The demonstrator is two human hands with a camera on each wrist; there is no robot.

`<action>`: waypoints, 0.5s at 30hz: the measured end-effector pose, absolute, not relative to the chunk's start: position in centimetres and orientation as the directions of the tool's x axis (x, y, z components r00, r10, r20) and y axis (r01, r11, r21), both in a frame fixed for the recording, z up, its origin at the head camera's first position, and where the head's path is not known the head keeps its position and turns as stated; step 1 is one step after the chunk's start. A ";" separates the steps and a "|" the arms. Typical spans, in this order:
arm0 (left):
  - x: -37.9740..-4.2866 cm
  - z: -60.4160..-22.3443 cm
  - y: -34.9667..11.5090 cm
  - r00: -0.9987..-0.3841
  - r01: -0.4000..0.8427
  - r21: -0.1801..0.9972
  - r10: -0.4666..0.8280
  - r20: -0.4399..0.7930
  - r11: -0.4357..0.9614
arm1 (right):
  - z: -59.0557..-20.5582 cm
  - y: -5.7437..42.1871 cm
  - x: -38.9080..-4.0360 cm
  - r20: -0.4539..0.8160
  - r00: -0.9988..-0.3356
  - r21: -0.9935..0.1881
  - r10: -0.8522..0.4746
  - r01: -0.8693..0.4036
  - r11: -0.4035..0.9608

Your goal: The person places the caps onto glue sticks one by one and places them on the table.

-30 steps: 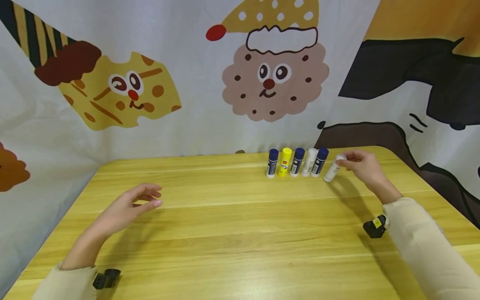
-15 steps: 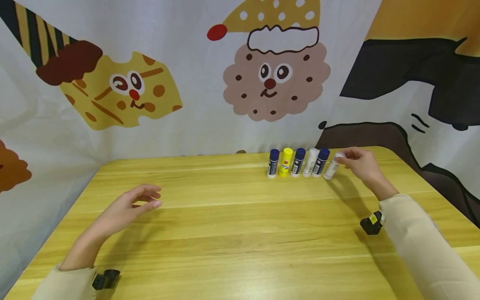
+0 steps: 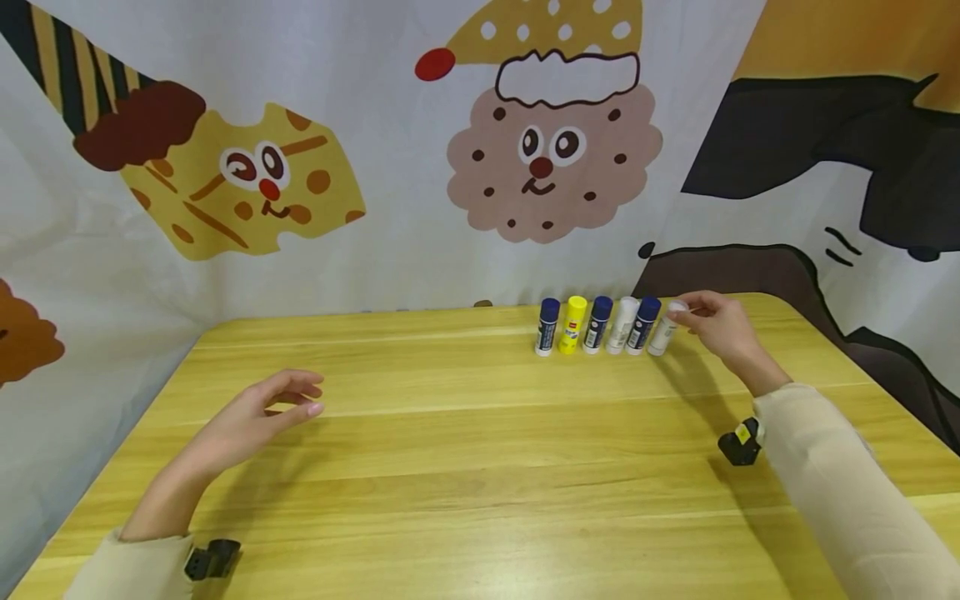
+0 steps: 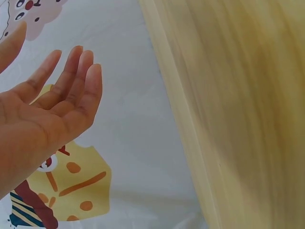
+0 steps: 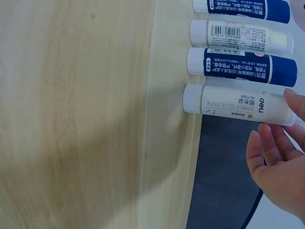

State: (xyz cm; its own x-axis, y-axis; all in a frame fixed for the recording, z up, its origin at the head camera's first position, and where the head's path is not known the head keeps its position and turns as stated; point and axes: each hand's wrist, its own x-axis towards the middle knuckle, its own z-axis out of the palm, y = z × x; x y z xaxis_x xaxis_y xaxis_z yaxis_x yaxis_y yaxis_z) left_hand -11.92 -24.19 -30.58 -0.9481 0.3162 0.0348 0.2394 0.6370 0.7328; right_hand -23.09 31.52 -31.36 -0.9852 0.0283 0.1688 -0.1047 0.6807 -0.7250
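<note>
At the right end of a row of glue sticks, my right hand [image 3: 723, 329] pinches a white glue stick [image 5: 233, 102] by its cap end between thumb and fingers. It stands close beside a blue-capped glue stick [image 3: 643, 327]. Further left in the row come another white glue stick [image 3: 622, 327], a blue-capped one [image 3: 597, 326], a yellow glue stick [image 3: 573, 326] and a blue-capped one [image 3: 547, 328] at the far left end. My left hand [image 3: 247, 421] hovers over the left side of the table, fingers relaxed and holding nothing; its palm shows in the left wrist view.
The wooden table [image 3: 420, 467] stretches across the view, its far edge just behind the row. Beyond it hangs a white curtain [image 3: 397, 167] printed with cartoon food figures. Each wrist carries a small black camera [image 3: 213, 558].
The right hand has moved the white glue stick left and slightly away, closer to the row, and it is less tilted now. The left hand has stayed almost still.
</note>
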 end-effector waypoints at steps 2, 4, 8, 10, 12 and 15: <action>-11.9 -30.6 -24.2 -0.946 0.246 0.734 0.322 0.040 0.633 | -31.2 31.3 -22.9 0.160 -0.987 -0.718 0.028 -0.097 0.690; -11.9 -30.6 -24.2 -0.946 0.244 0.735 0.321 0.038 0.633 | -31.1 31.3 -22.9 0.152 -0.988 -0.716 0.024 -0.094 0.692; -11.9 -30.6 -24.2 -0.945 0.248 0.735 0.325 0.040 0.630 | -31.5 31.5 -23.1 0.153 -0.988 -0.711 0.021 -0.096 0.697; -11.9 -30.7 -24.2 -0.946 0.243 0.735 0.322 0.036 0.633 | -31.6 31.6 -23.2 0.155 -0.988 -0.708 0.019 -0.098 0.699; -11.8 -30.7 -24.2 -0.946 0.241 0.737 0.321 0.034 0.631 | -31.5 31.5 -23.2 0.156 -0.988 -0.705 0.016 -0.101 0.702; -11.8 -30.7 -24.2 -0.949 0.231 0.737 0.314 0.027 0.635 | -31.5 31.5 -23.1 0.159 -0.987 -0.708 0.009 -0.107 0.698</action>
